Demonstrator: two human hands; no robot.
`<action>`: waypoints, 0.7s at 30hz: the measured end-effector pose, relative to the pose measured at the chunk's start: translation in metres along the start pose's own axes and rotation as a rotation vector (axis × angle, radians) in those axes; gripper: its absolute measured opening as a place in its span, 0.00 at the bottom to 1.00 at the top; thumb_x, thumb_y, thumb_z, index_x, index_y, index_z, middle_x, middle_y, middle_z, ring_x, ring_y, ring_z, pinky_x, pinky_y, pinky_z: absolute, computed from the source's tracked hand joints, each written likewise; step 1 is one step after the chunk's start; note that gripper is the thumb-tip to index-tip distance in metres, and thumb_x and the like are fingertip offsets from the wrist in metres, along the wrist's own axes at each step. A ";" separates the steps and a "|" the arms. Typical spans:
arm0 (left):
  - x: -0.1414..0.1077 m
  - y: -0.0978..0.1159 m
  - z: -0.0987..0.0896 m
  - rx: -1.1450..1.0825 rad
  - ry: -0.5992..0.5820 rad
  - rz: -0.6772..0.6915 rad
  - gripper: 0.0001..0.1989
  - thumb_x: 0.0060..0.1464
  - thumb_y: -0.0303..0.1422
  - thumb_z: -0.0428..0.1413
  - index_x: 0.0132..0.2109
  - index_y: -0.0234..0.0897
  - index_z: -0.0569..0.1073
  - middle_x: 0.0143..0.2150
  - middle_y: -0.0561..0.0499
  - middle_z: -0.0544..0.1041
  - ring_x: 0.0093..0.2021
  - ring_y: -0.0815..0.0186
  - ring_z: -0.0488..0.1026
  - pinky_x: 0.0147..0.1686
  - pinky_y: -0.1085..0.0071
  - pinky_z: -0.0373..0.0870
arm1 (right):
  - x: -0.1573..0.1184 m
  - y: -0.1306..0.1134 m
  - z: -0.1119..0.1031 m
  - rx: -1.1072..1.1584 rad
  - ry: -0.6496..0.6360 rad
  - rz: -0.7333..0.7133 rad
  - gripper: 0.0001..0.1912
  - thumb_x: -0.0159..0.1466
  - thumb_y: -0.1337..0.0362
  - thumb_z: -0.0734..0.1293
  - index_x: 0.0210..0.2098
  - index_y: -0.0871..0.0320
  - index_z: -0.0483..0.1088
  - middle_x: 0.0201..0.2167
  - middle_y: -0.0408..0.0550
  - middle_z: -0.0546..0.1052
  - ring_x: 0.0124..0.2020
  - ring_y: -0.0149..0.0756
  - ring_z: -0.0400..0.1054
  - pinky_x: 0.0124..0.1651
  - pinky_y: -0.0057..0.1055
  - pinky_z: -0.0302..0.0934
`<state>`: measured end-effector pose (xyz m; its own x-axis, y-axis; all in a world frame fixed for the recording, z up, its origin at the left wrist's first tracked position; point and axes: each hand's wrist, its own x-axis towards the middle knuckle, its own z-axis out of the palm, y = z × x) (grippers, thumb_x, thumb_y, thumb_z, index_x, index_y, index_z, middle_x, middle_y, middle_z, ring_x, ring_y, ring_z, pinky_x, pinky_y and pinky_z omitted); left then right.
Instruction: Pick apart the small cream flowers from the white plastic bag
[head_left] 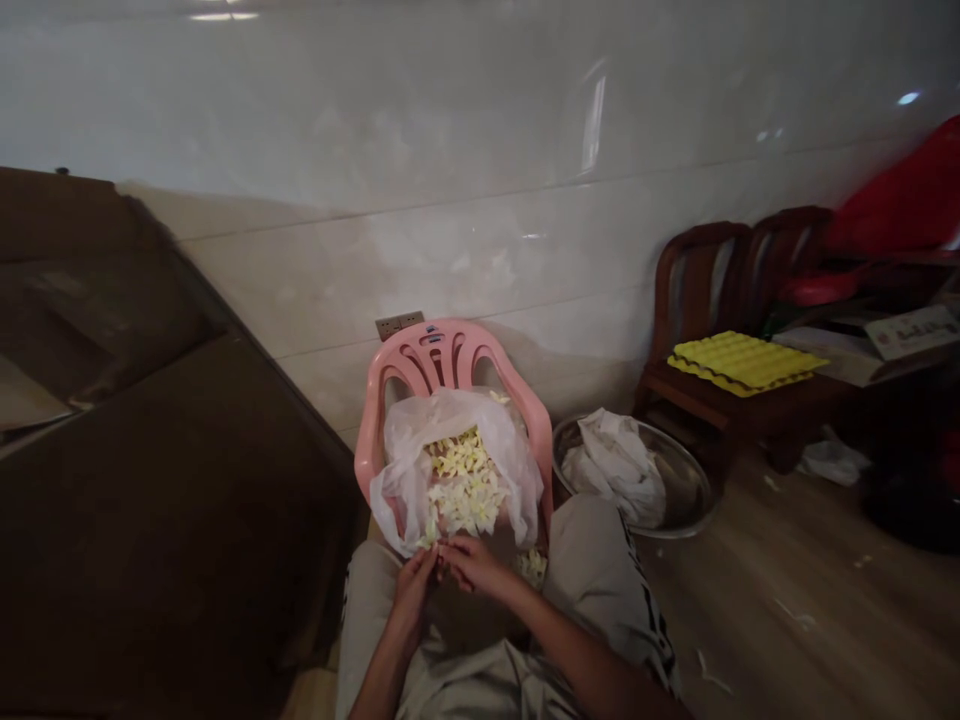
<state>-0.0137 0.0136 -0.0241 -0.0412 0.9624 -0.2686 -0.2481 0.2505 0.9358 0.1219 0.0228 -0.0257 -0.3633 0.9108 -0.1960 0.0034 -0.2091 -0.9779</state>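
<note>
two hands [469,562] meet near pale, pointed blossoms [471,497] in crinkled plastic [409,432]

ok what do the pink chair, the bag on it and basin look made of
Chair: probably moulded plastic, smooth, from its rounded, slotted form. Bag: likely thin plastic film, translucent and crinkled. Basin: seemingly metal, stainless steel perhaps, given its grey sheen.

Pale yellow-white petal-like pieces [471,495] lie loosely heaped in an open, translucent bag [405,450].
</note>
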 end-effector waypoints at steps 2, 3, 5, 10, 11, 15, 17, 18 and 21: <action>-0.003 0.003 0.001 -0.004 -0.016 0.000 0.28 0.32 0.56 0.69 0.24 0.33 0.74 0.17 0.55 0.70 0.19 0.74 0.62 0.20 0.76 0.53 | -0.003 -0.005 -0.001 0.040 0.007 0.040 0.22 0.63 0.42 0.64 0.32 0.56 0.69 0.15 0.35 0.62 0.13 0.25 0.52 0.18 0.24 0.45; -0.004 0.004 0.002 -0.002 -0.026 -0.004 0.28 0.33 0.56 0.69 0.24 0.33 0.74 0.17 0.55 0.70 0.19 0.74 0.62 0.20 0.76 0.53 | -0.004 -0.007 -0.001 0.060 0.014 0.062 0.22 0.63 0.43 0.65 0.32 0.56 0.69 0.15 0.35 0.63 0.13 0.25 0.53 0.18 0.24 0.44; -0.005 0.007 0.003 0.006 -0.046 -0.009 0.29 0.31 0.56 0.69 0.24 0.32 0.74 0.17 0.54 0.70 0.19 0.73 0.62 0.20 0.76 0.52 | -0.006 -0.010 -0.001 0.083 0.027 0.078 0.20 0.63 0.45 0.65 0.31 0.57 0.68 0.15 0.35 0.63 0.14 0.25 0.54 0.18 0.24 0.43; -0.002 0.004 0.001 0.038 -0.088 -0.008 0.28 0.33 0.55 0.69 0.26 0.32 0.77 0.19 0.54 0.71 0.20 0.73 0.62 0.22 0.76 0.54 | -0.006 -0.008 -0.004 0.104 0.033 0.066 0.18 0.66 0.50 0.62 0.28 0.57 0.67 0.15 0.36 0.62 0.13 0.25 0.54 0.18 0.25 0.43; -0.001 0.003 0.000 0.039 -0.089 -0.010 0.28 0.33 0.55 0.69 0.27 0.32 0.78 0.19 0.54 0.71 0.20 0.73 0.63 0.23 0.76 0.54 | -0.006 -0.007 -0.004 0.103 0.032 0.066 0.17 0.66 0.51 0.63 0.29 0.57 0.68 0.15 0.36 0.62 0.14 0.25 0.54 0.18 0.25 0.43; 0.002 -0.003 -0.003 0.049 -0.108 0.005 0.29 0.35 0.55 0.68 0.30 0.31 0.79 0.20 0.54 0.72 0.22 0.72 0.64 0.24 0.75 0.56 | -0.004 -0.003 -0.005 0.098 0.034 0.066 0.19 0.65 0.48 0.64 0.28 0.57 0.67 0.15 0.36 0.63 0.13 0.25 0.54 0.18 0.24 0.43; 0.003 -0.005 -0.004 0.069 -0.124 0.019 0.28 0.37 0.56 0.67 0.29 0.31 0.79 0.21 0.53 0.72 0.22 0.71 0.65 0.25 0.75 0.57 | -0.003 -0.003 -0.006 0.089 0.046 0.062 0.21 0.65 0.46 0.64 0.27 0.57 0.66 0.15 0.35 0.63 0.13 0.24 0.54 0.17 0.24 0.43; 0.003 -0.005 -0.004 0.082 -0.132 0.031 0.28 0.38 0.56 0.67 0.29 0.31 0.78 0.21 0.53 0.73 0.23 0.71 0.65 0.26 0.75 0.58 | -0.003 -0.003 -0.006 0.087 0.054 0.061 0.22 0.65 0.45 0.64 0.26 0.57 0.66 0.14 0.35 0.62 0.13 0.24 0.54 0.17 0.23 0.43; 0.002 -0.004 -0.004 0.129 -0.153 0.069 0.28 0.40 0.57 0.65 0.28 0.33 0.78 0.21 0.53 0.73 0.24 0.70 0.67 0.27 0.74 0.60 | -0.002 -0.005 -0.006 0.089 0.069 0.059 0.23 0.65 0.45 0.64 0.24 0.58 0.65 0.14 0.35 0.61 0.13 0.24 0.53 0.17 0.24 0.43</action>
<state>-0.0169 0.0139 -0.0297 0.0964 0.9799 -0.1746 -0.1233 0.1858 0.9748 0.1286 0.0240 -0.0210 -0.2997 0.9176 -0.2611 -0.0612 -0.2916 -0.9546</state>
